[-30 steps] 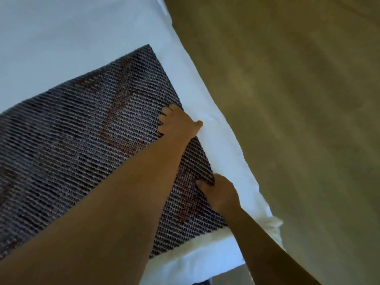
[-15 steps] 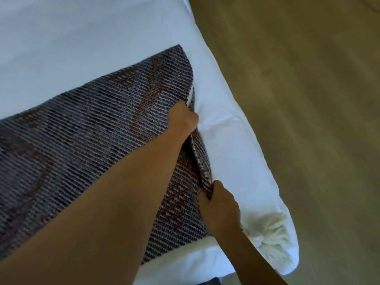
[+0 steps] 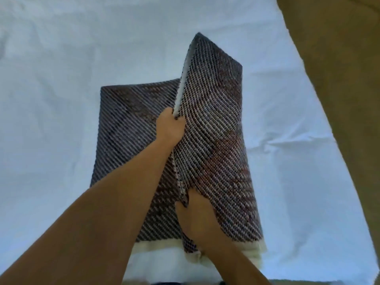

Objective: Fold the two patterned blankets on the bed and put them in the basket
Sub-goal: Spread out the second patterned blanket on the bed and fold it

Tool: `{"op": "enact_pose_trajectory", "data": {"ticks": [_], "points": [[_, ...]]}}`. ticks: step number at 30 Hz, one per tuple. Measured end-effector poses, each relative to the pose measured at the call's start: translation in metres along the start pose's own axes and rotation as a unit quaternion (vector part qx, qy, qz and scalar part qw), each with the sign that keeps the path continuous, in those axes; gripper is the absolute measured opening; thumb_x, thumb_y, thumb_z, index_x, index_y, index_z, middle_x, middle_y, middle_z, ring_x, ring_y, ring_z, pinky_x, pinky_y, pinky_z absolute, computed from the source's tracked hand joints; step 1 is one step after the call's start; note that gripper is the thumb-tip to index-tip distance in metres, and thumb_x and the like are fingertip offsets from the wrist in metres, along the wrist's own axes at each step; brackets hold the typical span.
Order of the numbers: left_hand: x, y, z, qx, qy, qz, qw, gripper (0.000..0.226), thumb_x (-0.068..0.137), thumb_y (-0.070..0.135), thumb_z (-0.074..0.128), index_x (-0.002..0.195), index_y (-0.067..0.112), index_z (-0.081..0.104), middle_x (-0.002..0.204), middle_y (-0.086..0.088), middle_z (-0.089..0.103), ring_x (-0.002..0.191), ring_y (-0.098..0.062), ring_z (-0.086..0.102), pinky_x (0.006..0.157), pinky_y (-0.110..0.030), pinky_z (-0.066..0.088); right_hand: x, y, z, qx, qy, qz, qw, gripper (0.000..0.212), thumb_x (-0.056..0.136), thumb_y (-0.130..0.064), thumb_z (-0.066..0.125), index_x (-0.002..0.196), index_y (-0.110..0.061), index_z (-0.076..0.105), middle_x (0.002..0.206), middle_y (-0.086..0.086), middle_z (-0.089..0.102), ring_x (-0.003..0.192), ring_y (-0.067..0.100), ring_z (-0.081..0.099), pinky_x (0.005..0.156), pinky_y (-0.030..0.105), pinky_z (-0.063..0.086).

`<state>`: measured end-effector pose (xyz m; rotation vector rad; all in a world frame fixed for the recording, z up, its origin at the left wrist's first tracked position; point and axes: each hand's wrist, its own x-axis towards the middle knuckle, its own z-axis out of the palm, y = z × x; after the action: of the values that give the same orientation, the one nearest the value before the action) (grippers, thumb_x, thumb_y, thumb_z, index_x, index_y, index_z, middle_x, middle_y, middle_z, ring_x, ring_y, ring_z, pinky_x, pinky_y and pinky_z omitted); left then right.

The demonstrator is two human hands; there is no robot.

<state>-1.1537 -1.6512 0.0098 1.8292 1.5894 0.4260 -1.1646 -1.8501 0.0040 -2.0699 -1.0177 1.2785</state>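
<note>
One patterned blanket and two hands are in view, all over one bed.

The bed (image 3: 51, 99) fills the left and middle of the view, covered by a white sheet with soft creases. On it lies the blanket (image 3: 216, 130), a dark weave with pale diagonal ribs and reddish patches. Its left part lies flat on the sheet. Its right part stands up off the sheet as a tall flap whose pale edge runs away from the person towards the far corner.

The left hand (image 3: 169, 125) reaches in from the lower left, and its fingers curl round that pale edge about halfway along. Nearer the person, the right hand (image 3: 197, 217) grips the same edge low down, thumb on the near side and fingers wrapped into the cloth. The two hands are apart, one beyond the other along the edge, and both are clamped on the blanket.

A cream fringe (image 3: 156, 246) trims the blanket's near end, lying on the sheet below both wrists.

At the far right, past the bed's edge, is a tan floor (image 3: 339, 79).
</note>
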Motion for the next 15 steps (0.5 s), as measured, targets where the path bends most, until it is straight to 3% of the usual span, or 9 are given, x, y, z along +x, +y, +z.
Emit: {"op": "enact_pose_trajectory", "data": {"ticks": [2,5,7,9,11,15], "points": [[0.0,-0.045,-0.04,-0.019,0.035,-0.023,0.999,0.033,0.088,0.009,0.048,0.064,0.018,0.028,0.064,0.002,0.031,0.054,-0.011,0.027,0.046,-0.025,0.02,0.0,-0.026,0.05,-0.002,0.002,-0.011,1.0,0.017,0.091,-0.027,0.052,0.08,-0.019,0.042,0.075,-0.005,0.046,0.06,0.004,0.041,0.061,0.012,0.031],[0.003,-0.109,-0.09,-0.051,0.062,-0.066,0.995,0.004,0.086,0.01,0.047,0.083,0.008,0.047,0.077,-0.002,0.046,0.07,-0.018,0.042,0.06,-0.028,0.03,0.002,-0.062,0.12,0.002,-0.009,-0.005,1.0,0.013,0.09,-0.03,0.053,0.087,-0.02,0.046,0.09,0.001,0.054,0.082,0.014,0.052,0.079,0.018,0.039],[0.004,-0.149,-0.112,-0.058,0.062,-0.097,0.992,0.016,0.086,0.011,0.046,0.099,0.005,0.053,0.088,-0.004,0.049,0.079,-0.02,0.045,0.069,-0.028,0.034,0.005,-0.081,0.161,-0.028,-0.045,0.0,0.999,0.022,0.091,-0.031,0.051,0.105,-0.013,0.051,0.106,0.007,0.06,0.098,0.02,0.057,0.086,0.021,0.039],[0.003,-0.183,-0.125,-0.073,0.058,-0.113,0.989,0.02,0.085,0.009,0.044,0.103,0.004,0.054,0.089,-0.005,0.051,0.08,-0.02,0.046,0.07,-0.028,0.036,0.007,-0.092,0.194,-0.072,-0.081,0.012,0.994,0.036,0.094,-0.031,0.046,0.12,-0.007,0.046,0.118,0.014,0.058,0.108,0.027,0.056,0.093,0.029,0.043],[0.002,-0.206,-0.131,-0.101,0.061,-0.133,0.984,0.02,0.085,0.007,0.043,0.102,0.007,0.055,0.09,-0.004,0.054,0.08,-0.02,0.049,0.069,-0.027,0.036,0.009,-0.097,0.216,-0.122,-0.079,0.015,0.989,0.035,0.095,-0.03,0.044,0.12,-0.005,0.046,0.115,0.017,0.058,0.106,0.029,0.058,0.091,0.033,0.047],[0.005,-0.229,-0.134,-0.133,0.063,-0.15,0.978,0.019,0.088,0.014,0.048,0.104,0.009,0.057,0.096,-0.004,0.058,0.081,-0.018,0.05,0.071,-0.025,0.036,0.011,-0.096,0.231,-0.105,-0.047,0.024,0.993,0.023,0.094,-0.024,0.049,0.11,-0.007,0.049,0.11,0.014,0.062,0.104,0.028,0.06,0.087,0.03,0.046]]}}
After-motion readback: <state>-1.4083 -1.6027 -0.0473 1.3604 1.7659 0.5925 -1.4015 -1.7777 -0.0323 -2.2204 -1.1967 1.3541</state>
